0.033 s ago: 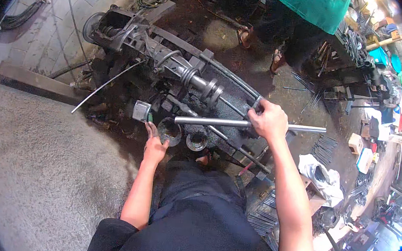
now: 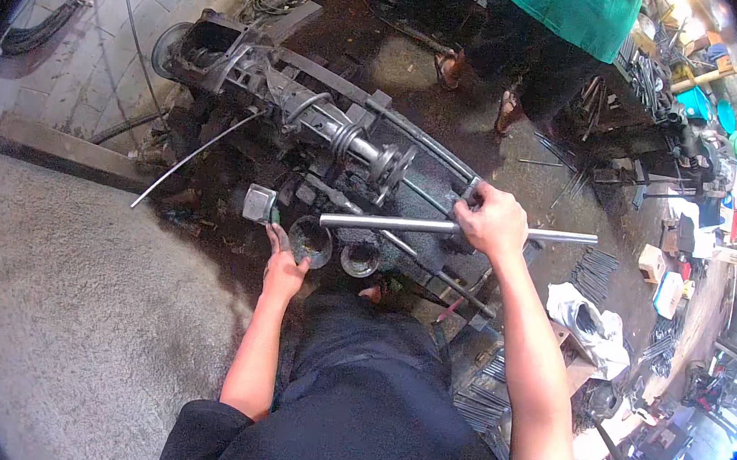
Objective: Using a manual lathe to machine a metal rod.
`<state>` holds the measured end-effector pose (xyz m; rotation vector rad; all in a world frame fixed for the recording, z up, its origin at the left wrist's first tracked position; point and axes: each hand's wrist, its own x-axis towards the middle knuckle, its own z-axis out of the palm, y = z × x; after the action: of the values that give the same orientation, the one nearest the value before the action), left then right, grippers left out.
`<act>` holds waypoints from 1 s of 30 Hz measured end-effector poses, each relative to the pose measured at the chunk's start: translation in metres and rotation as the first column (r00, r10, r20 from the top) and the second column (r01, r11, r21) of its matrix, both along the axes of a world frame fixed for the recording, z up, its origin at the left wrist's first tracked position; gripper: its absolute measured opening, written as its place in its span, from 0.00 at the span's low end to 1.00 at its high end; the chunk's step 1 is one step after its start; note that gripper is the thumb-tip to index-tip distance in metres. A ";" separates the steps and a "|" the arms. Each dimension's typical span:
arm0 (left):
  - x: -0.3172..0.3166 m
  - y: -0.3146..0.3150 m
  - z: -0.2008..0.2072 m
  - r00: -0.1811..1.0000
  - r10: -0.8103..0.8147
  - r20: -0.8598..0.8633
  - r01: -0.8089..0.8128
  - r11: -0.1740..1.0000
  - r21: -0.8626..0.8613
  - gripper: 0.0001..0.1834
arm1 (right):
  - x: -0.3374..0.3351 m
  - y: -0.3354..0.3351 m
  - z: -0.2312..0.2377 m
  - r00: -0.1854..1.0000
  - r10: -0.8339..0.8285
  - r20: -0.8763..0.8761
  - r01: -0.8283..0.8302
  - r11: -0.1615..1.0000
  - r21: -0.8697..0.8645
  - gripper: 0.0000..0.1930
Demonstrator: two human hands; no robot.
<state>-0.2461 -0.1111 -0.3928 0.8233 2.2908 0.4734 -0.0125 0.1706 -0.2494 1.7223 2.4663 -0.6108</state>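
Note:
A long bright steel rod (image 2: 387, 223) lies crosswise in front of me, its left end free in the air. My right hand (image 2: 493, 225) is closed around its middle. My left hand (image 2: 285, 266) reaches forward with the thumb apart from the fingers. Its fingertips touch or lie close to a small green piece (image 2: 275, 217) below a grey square box (image 2: 259, 203); which, I cannot tell. Beyond both hands stands a dark greasy machine (image 2: 262, 84) with a shaft and a bolted round flange (image 2: 390, 168).
Two round metal bowls (image 2: 360, 260) sit beside my left hand. A thin curved rod (image 2: 192, 158) sticks out from the machine. Another person in a green garment (image 2: 580, 14) stands at the far side. Bundles of rods (image 2: 595, 272) and a white cloth (image 2: 587, 325) lie at the right.
The flange on the machine's shaft looks smooth and blurred in the earlier frame and shows separate bolts now, so it has turned. My hands and the rod have not visibly moved.

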 end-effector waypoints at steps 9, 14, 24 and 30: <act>0.001 -0.002 -0.007 0.990 -0.051 -0.128 0.054 0.998 0.017 0.60 | 0.000 0.001 0.006 1.000 0.009 0.006 -0.009 1.000 -0.027 0.20; 0.000 0.002 -0.002 0.997 -0.044 -0.058 0.042 0.998 -0.042 0.60 | 0.001 0.000 0.007 1.000 -0.016 -0.004 0.015 0.999 -0.052 0.21; 0.001 -0.002 -0.005 0.991 -0.053 -0.125 0.057 0.998 0.024 0.58 | 0.004 -0.002 0.009 1.000 -0.020 0.008 0.021 0.999 -0.042 0.20; 0.000 -0.005 -0.006 0.995 -0.035 -0.092 0.034 0.999 -0.013 0.58 | 0.005 -0.001 0.010 1.000 -0.014 0.000 0.014 0.999 -0.034 0.20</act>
<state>-0.2463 -0.1165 -0.3985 0.8950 2.3576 0.4142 -0.0078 0.1699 -0.2399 1.7288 2.4317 -0.6500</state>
